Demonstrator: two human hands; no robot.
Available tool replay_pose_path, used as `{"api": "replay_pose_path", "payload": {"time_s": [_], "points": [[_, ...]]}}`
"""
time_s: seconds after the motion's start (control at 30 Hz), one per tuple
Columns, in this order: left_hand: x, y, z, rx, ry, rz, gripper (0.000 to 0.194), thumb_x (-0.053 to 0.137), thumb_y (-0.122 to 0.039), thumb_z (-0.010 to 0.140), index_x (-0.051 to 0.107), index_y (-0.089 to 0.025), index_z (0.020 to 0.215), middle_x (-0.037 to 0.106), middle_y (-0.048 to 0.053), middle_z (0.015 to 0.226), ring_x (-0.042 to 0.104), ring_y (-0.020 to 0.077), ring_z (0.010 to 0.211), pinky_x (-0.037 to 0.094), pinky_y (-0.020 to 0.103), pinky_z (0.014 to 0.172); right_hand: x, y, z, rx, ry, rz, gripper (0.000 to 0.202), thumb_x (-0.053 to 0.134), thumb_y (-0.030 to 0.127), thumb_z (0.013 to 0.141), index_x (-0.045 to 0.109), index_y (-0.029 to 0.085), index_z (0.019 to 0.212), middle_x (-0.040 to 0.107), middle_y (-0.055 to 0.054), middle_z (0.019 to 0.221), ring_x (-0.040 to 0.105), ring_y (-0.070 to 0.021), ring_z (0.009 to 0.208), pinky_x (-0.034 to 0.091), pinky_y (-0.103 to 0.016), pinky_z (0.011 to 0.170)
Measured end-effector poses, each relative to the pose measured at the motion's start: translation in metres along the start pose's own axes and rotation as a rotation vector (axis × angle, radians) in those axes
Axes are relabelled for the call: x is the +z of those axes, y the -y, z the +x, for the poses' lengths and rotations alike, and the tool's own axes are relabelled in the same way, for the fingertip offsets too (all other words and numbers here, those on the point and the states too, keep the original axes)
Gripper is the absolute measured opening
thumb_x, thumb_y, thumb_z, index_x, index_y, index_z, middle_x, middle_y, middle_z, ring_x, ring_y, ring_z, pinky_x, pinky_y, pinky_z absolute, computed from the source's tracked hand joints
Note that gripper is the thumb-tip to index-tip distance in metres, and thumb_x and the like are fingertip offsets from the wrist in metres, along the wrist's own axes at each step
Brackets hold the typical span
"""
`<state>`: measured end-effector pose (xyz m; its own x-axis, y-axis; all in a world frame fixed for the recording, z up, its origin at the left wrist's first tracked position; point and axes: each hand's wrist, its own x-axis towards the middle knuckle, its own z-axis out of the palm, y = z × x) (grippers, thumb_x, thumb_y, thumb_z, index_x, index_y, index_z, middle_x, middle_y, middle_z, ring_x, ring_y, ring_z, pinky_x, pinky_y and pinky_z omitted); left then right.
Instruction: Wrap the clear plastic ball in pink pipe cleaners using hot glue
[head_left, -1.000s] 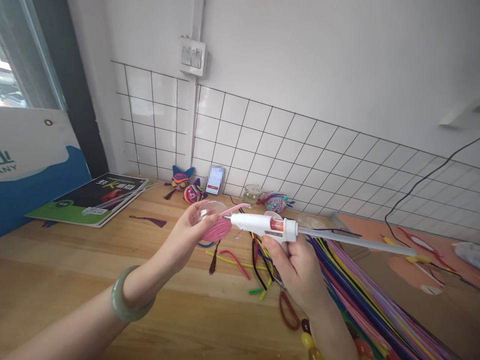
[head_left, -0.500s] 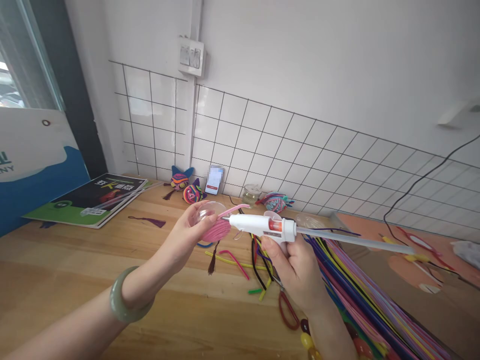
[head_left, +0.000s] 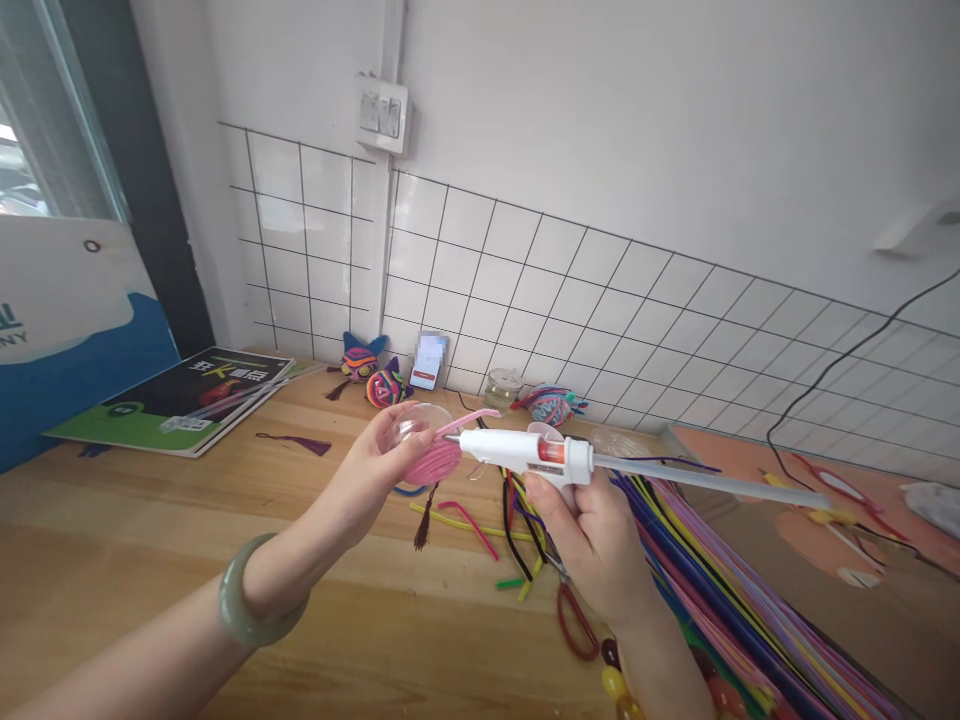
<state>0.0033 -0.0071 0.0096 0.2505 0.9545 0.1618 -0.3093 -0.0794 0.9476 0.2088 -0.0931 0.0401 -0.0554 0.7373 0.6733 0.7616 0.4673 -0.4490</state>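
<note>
Front passage: a hand could cross the bare front of the pale wooden tabletop (head_left: 420, 650), between the left forearm (head_left: 172, 640) and the red-handled scissors (head_left: 577, 622).
Left passage: bare wood runs between that forearm and the flat black-and-green printed magazine (head_left: 187, 405); a thin purple tassel (head_left: 304, 442) lies farther back.
Centre: obstructed by the white plastic glue gun (head_left: 510, 450), its nozzle just beside the pink strand-wrapped piece (head_left: 431, 465).
Right: a long multicoloured bundle of stems (head_left: 735, 580) lies under the projecting translucent glue stick (head_left: 705, 481).
Rear limit: white tiled wall (head_left: 517, 280).
</note>
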Motion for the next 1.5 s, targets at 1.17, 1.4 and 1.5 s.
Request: {"api": "replay_pose_path", "payload": {"time_s": [1.17, 1.4, 1.5], "points": [[0.001, -0.005, -0.002, 0.007, -0.034, -0.047, 0.051, 0.078, -0.040, 0.070, 0.066, -0.017, 0.114, 0.071, 0.015, 0.114, 0.066, 0.0331, 0.105, 0.051, 0.044, 0.087, 0.002, -0.011, 0.002, 0.287, 0.045, 0.470, 0.031, 0.052, 0.046, 0.095, 0.055, 0.018, 0.082, 0.055, 0.002, 0.065, 0.041, -0.0088, 0.046, 0.038, -0.024, 0.045], [0.000, -0.007, 0.000, -0.051, -0.019, -0.122, 0.050, 0.077, -0.041, 0.072, 0.064, -0.015, 0.113, 0.071, 0.016, 0.115, 0.067, 0.0294, 0.098, 0.051, 0.040, 0.083, 0.005, -0.018, 0.014, 0.410, 0.070, 0.883, 0.035, 0.052, 0.050, 0.092, 0.060, 0.017, 0.082, 0.063, -0.001, 0.065, 0.030, -0.0042, 0.034, 0.036, -0.024, 0.037], [-0.002, -0.006, 0.003, -0.078, -0.012, -0.150, 0.052, 0.077, -0.042, 0.073, 0.062, -0.015, 0.115, 0.070, 0.016, 0.117, 0.067, 0.0271, 0.098, 0.050, 0.038, 0.083, 0.006, -0.026, 0.016, 0.445, 0.170, 0.939, 0.045, 0.047, 0.055, 0.092, 0.061, 0.016, 0.073, 0.047, 0.005, 0.045, 0.025, -0.0050, 0.032, 0.035, -0.023, 0.038]]}}
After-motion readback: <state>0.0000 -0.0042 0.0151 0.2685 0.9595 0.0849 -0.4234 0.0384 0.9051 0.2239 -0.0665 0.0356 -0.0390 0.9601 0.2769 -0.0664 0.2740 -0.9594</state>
